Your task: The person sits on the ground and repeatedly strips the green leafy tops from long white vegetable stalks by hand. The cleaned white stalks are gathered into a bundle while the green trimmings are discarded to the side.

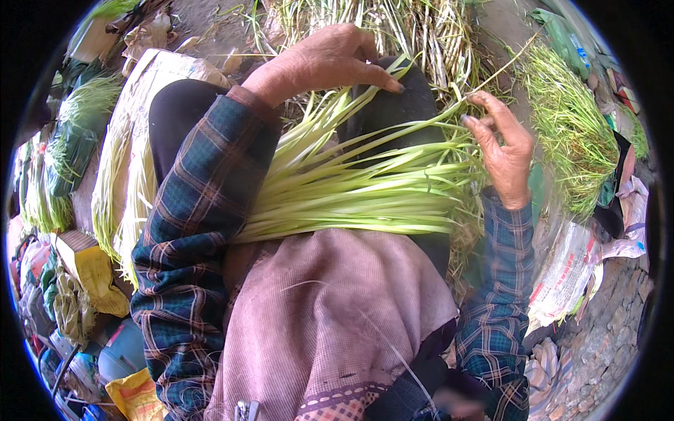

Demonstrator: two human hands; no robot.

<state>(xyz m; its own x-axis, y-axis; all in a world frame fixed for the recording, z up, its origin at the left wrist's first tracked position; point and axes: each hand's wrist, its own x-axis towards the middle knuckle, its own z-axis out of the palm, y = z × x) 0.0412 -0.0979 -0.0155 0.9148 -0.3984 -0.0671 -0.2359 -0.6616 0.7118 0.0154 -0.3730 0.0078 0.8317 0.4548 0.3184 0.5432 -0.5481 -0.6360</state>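
A thick bundle of long pale green vegetable stalks (pixel 347 194), perhaps garlic chives, lies across my lap over a pinkish-brown cloth (pixel 337 305). My left hand (pixel 337 63) arches above the upper part of the bundle, with thumb and fingertips near some leaf ends; whether it grips them cannot be made out. At the right, my right hand (pixel 500 142) has its thumb and index finger close together at the tip of a stalk that stretches out from the bundle. A thin dry strand (pixel 511 62) sticks up from beside those fingertips.
Pale stalks (pixel 116 184) hang over a white sack (pixel 152 79) at the left. Loose stalks with brown, dry parts (pixel 421 31) lie ahead, beyond my knees. A heap of green stalks (pixel 568 131) is at the right, above a printed plastic sack (pixel 563 268). Yellow packaging (pixel 100 273) lies lower left.
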